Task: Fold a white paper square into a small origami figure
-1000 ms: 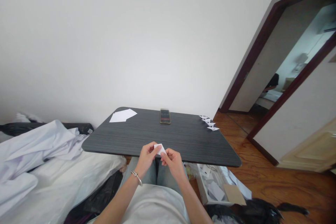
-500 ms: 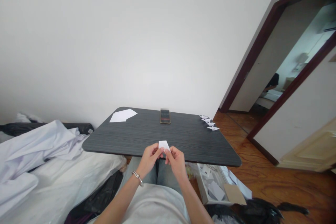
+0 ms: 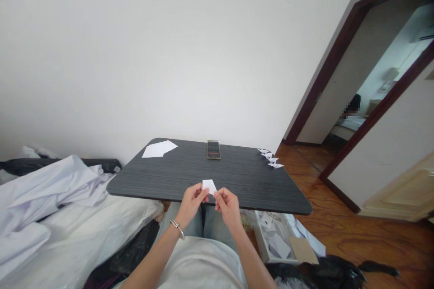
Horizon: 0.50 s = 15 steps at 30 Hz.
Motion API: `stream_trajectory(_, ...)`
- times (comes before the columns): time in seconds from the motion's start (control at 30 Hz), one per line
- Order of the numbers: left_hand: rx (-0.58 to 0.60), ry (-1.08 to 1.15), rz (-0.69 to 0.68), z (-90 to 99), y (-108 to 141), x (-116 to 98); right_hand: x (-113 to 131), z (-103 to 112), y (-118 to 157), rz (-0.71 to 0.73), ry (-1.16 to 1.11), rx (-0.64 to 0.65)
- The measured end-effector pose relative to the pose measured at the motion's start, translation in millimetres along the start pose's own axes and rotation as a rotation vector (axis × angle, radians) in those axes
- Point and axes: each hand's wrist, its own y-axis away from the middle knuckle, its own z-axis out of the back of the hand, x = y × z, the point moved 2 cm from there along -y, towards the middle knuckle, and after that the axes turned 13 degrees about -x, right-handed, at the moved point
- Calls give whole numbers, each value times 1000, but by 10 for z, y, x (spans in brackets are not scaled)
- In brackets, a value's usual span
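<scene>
One folded paper (image 3: pixel 209 186), held up at its lower edge in a pinch between the fingertips of your left hand (image 3: pixel 191 203) and right hand (image 3: pixel 228 208), just over the surface's (image 3: pixel 152 179) near edge.

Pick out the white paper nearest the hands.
It's the small white paper piece pinched between the left hand and right hand. The flat sheets and row of folded pieces lie farther off on the dark tabletop.

Small folded white paper (image 3: pixel 209 186), crisp angled edges, held flat and upright, pinched between left hand (image 3: pixel 191 203) and right hand (image 3: pixel 228 208)
</scene>
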Motion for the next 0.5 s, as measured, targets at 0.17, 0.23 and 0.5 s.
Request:
stream_trajectory(0.17,-75,20,-1,21,-10,-11,-7,16,-8,-7,0,-8)
stream_trajectory(0.23,-111,14,-35,47,-20,-21,-16,18,-10,-12,1,-10)
stream_trajectory(0.5,-181,15,-170,100,-24,-69,-40,30,-24,-217,-257,-2)
